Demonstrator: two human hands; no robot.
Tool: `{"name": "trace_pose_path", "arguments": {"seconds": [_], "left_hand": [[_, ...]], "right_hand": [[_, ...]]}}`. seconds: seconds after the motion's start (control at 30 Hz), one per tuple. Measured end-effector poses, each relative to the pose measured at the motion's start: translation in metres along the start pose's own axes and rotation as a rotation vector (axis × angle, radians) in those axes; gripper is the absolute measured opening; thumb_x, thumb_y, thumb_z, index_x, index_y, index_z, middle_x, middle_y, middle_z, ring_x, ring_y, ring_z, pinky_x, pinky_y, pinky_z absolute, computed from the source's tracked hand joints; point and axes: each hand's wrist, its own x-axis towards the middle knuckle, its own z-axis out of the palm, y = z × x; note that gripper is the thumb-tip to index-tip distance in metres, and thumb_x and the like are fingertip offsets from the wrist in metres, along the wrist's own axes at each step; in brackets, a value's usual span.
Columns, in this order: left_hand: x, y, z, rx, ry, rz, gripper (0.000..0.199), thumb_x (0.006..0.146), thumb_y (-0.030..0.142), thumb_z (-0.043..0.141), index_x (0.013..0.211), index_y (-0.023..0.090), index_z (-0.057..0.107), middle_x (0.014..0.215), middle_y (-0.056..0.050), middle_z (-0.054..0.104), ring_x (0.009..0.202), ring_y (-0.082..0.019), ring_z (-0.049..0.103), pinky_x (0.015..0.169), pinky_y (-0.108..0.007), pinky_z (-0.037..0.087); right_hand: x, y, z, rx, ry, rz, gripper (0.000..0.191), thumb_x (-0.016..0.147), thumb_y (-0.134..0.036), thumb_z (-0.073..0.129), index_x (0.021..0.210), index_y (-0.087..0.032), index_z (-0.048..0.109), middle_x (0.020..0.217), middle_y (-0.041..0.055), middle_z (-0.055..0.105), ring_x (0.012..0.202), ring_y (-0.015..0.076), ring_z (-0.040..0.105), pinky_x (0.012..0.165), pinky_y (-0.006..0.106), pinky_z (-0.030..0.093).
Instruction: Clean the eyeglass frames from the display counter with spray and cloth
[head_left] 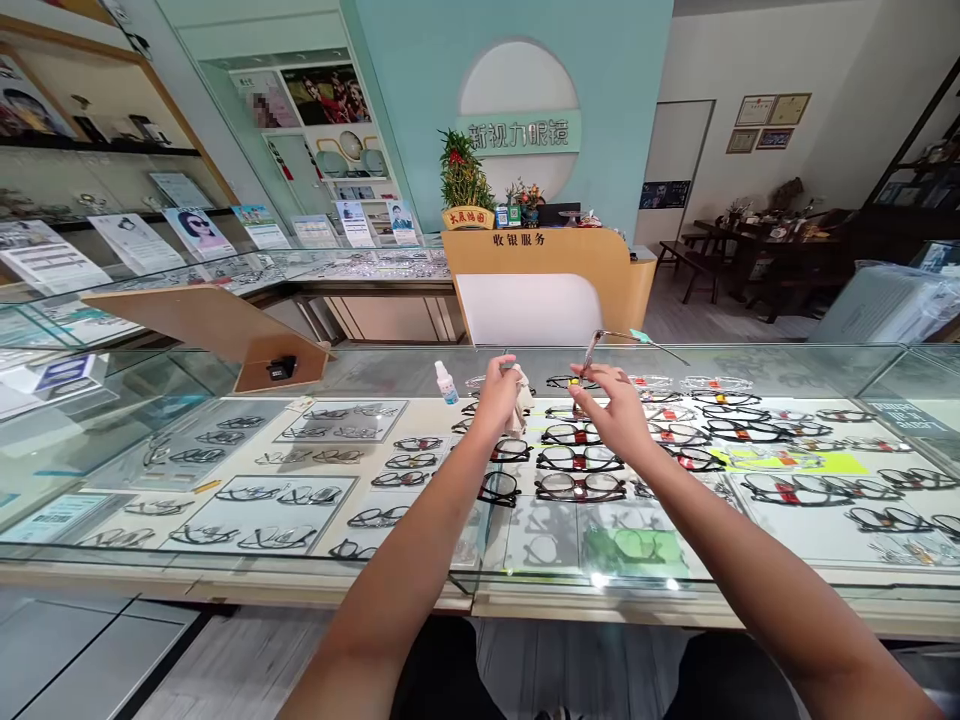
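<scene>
Over the glass counter, my left hand (496, 398) is closed on a light beige cloth (519, 402), which hangs down from the fingers. To its right, my right hand (613, 408) pinches a pair of eyeglasses (592, 350) by the frame. One temple with a green tag (639, 337) sticks out to the right. The fingers partly hide the lenses. A small white spray bottle (445, 384) with a blue-marked label stands on the glass, left of my left hand. Cloth and glasses are apart, with a narrow gap between them.
Beneath the glass top (375, 375) lie rows of eyeglasses (579, 458). A tilted wooden mirror stand (217, 325) stands on the counter at the left. Beyond are a wooden cashier desk (536, 255) and a potted plant (463, 175). A plastic-wrapped box (877, 305) is at the right.
</scene>
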Motion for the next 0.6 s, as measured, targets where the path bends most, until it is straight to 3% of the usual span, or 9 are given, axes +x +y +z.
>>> {"name": "trace_pose_path", "arguments": {"seconds": [0.07,0.2,0.37,0.47,0.6], "left_hand": [[0.01,-0.009,-0.005,0.103,0.023,-0.047,0.043,0.092,0.028,0.057,0.135,0.021,0.058,0.118,-0.012,0.068,0.108,-0.027,0.07,0.092,-0.038,0.055],[0.011,-0.019,-0.01,0.333,0.042,-0.039,0.057,0.083,0.042,0.076,0.133,0.019,0.063,0.14,-0.021,0.061,0.141,-0.039,0.054,0.118,-0.047,0.041],[0.009,-0.017,-0.021,0.532,0.033,-0.055,0.05,0.085,0.059,0.074,0.119,0.022,0.073,0.138,-0.023,0.063,0.138,-0.047,0.054,0.113,-0.058,0.042],[0.015,-0.014,-0.032,0.632,0.192,-0.07,0.053,0.089,0.059,0.07,0.128,0.023,0.072,0.153,-0.024,0.051,0.148,-0.047,0.042,0.118,-0.064,0.034],[0.025,-0.014,-0.044,0.68,0.359,-0.122,0.064,0.093,0.057,0.066,0.145,0.019,0.062,0.17,-0.026,0.029,0.159,-0.045,0.026,0.121,-0.06,0.031]], "right_hand": [[0.0,0.002,0.001,-0.007,0.007,-0.012,0.033,0.104,-0.047,0.066,0.127,-0.026,0.077,0.13,0.0092,0.08,0.126,0.0323,0.07,0.114,0.053,0.043],[-0.002,0.004,0.003,-0.049,-0.026,-0.02,0.029,0.104,-0.049,0.065,0.12,-0.027,0.077,0.134,0.0082,0.08,0.127,0.0334,0.068,0.113,0.054,0.044],[-0.003,0.004,0.002,-0.112,-0.073,-0.012,0.032,0.106,-0.05,0.062,0.123,-0.028,0.076,0.135,0.0086,0.079,0.124,0.0351,0.066,0.11,0.057,0.044],[-0.003,0.004,0.0,-0.135,-0.068,0.001,0.034,0.106,-0.051,0.061,0.127,-0.029,0.077,0.136,0.008,0.078,0.123,0.0354,0.065,0.109,0.057,0.044],[-0.002,0.002,-0.004,-0.156,-0.057,0.013,0.035,0.106,-0.051,0.06,0.129,-0.03,0.077,0.136,0.0069,0.078,0.126,0.0352,0.062,0.111,0.057,0.041]]}}
